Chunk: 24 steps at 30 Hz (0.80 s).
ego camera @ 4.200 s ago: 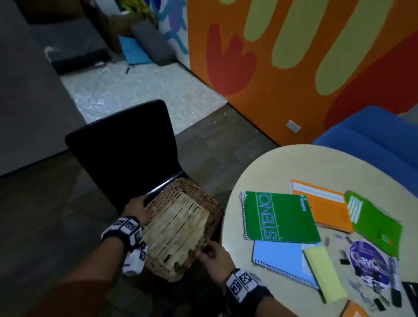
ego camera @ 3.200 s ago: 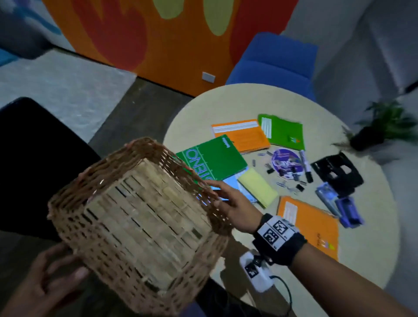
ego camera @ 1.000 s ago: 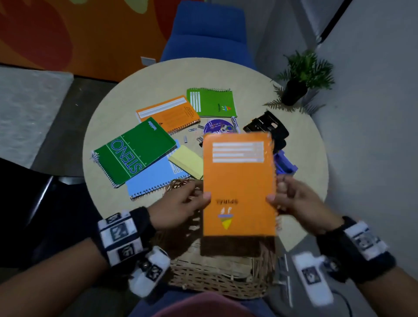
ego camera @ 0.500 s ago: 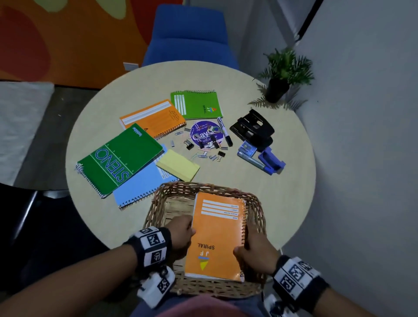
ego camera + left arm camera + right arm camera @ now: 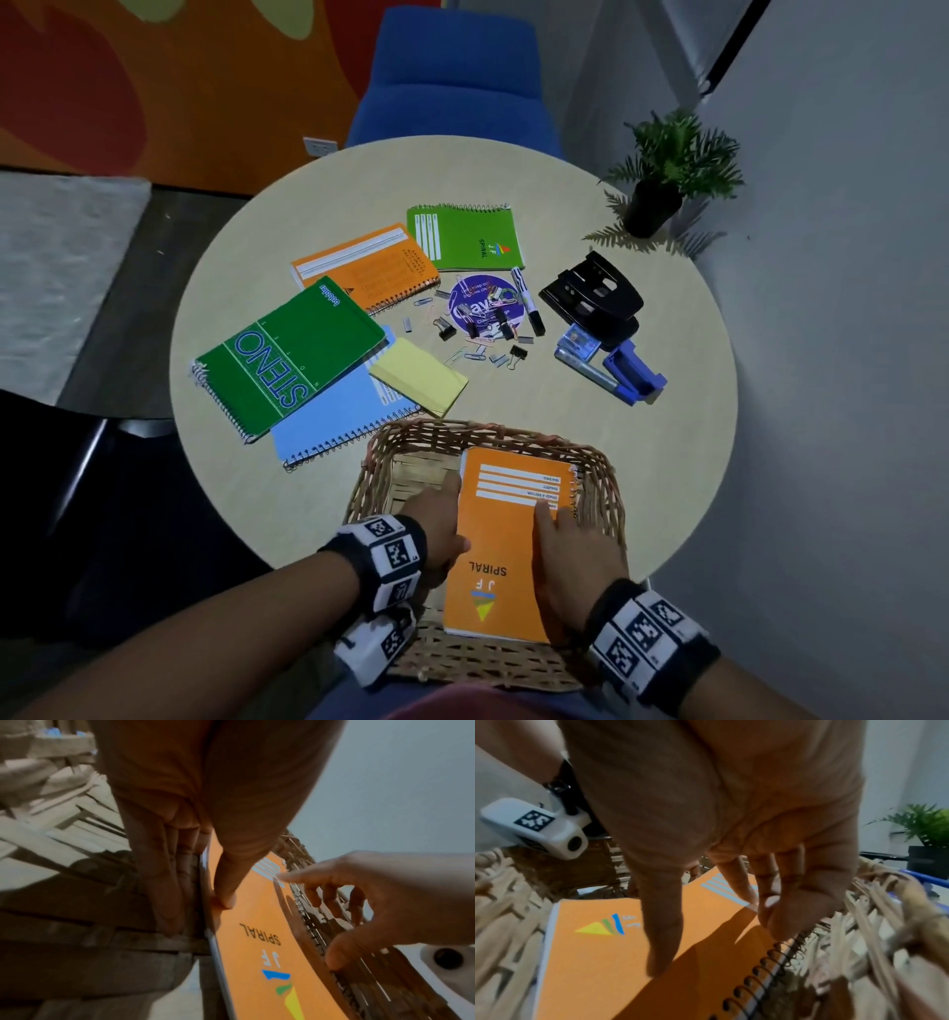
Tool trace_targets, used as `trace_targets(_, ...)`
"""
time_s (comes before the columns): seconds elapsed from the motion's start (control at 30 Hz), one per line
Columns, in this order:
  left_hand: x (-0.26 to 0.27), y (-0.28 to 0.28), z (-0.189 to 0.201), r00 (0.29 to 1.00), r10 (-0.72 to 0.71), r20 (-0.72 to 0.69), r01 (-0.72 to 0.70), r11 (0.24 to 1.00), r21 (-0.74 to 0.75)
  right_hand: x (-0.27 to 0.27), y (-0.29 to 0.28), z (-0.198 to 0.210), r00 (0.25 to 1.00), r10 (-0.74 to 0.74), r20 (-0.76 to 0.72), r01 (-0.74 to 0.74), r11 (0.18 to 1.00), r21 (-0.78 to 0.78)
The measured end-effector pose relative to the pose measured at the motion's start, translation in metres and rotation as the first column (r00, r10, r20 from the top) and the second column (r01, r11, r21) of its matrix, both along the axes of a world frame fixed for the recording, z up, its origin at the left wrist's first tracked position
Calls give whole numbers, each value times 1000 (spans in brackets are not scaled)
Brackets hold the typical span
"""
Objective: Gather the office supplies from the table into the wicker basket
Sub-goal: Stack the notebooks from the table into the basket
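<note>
The wicker basket (image 5: 493,429) stands at the near edge of the round table (image 5: 287,503). An orange JF Spiral notebook (image 5: 503,560) lies tilted inside it, cover up. My left hand (image 5: 441,524) pinches its left edge, thumb on the cover and fingers beneath, as the left wrist view shows (image 5: 197,902). My right hand (image 5: 570,539) rests on the spiral side, thumb and index finger on the cover. Its other fingers curl over the wire binding (image 5: 765,963).
Further back on the table lie a green STENO pad (image 5: 292,365), blue notebook (image 5: 339,416), yellow sticky pad (image 5: 418,375), orange (image 5: 369,267) and green (image 5: 467,236) notebooks, clips around a purple disc (image 5: 485,308), marker (image 5: 526,298), hole punch (image 5: 590,298) and blue stapler (image 5: 634,375). A potted plant (image 5: 662,174) stands far right.
The basket came up from the black chair onto the table's near edge. Both hands then lowered the orange notebook into it, and my right hand has slid onto the cover.
</note>
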<state>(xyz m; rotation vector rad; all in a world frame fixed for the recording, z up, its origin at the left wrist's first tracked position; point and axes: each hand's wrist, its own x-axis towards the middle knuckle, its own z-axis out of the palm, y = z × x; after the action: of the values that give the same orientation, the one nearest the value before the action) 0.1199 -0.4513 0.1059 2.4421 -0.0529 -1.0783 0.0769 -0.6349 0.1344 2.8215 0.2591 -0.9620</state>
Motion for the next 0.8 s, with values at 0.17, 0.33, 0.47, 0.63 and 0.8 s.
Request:
trace_targets(0.17,5,9,2,998,-1,-58,-2,998,-55,4,1,-11,994,10,-105,-14,999,-29)
trace_targets(0.33,8,24,35,999,36,20,-31,977,-210,40,21,30,988,-111,-111,131,974,183)
trace_targets(0.47,41,89,72,902,344,260,-222,888,-404,95,67,70,943,-293,-159,323,688,649)
trace_targets(0.63,111,214,59,671,556,490,-512,826,-237,150,157,64,536,-320,-781,812,-60,581)
trace_targets(0.8,157,284,4,857,340,386,-458,846,272,165,242,16,387,-381,-839,893,-71,444)
